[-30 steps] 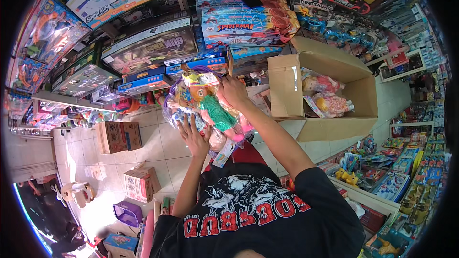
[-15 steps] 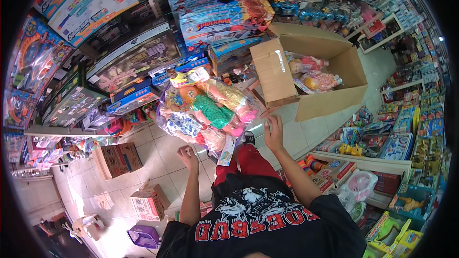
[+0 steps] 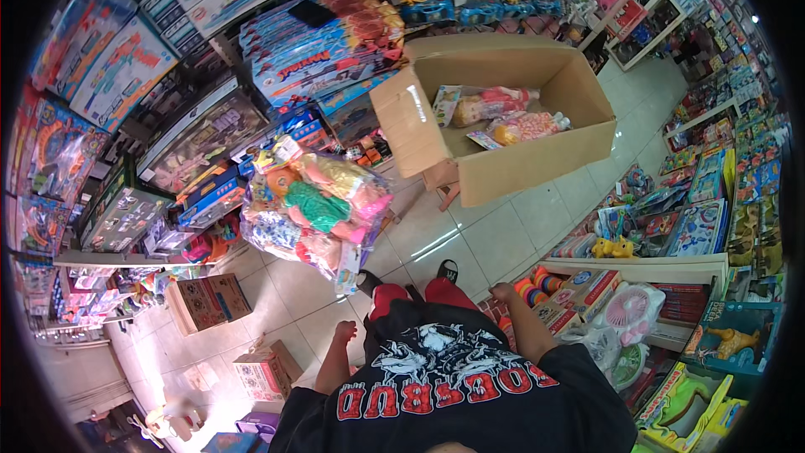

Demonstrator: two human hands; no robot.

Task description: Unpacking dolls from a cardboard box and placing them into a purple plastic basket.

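Tiled floor [image 3: 511, 222], bagged dolls [image 3: 323, 208] now farther from left hand [image 3: 342, 335] and right hand [image 3: 505, 293], fingers [image 3: 350, 330] released

Plastic-bagged dolls [image 3: 317, 207], one in green, lie bundled aslant.

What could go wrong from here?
1. Clear-plastic-wrapped bundle of colourful dolls: neither the left hand nor the right hand touches it, and its support is hidden; it might tip.
2. Open brown cardboard box: its left flap juts outward, so someone passing could snag it.
3. Flat black phone-like slab atop stacked blue-and-red boxes: a bump might slide it off.
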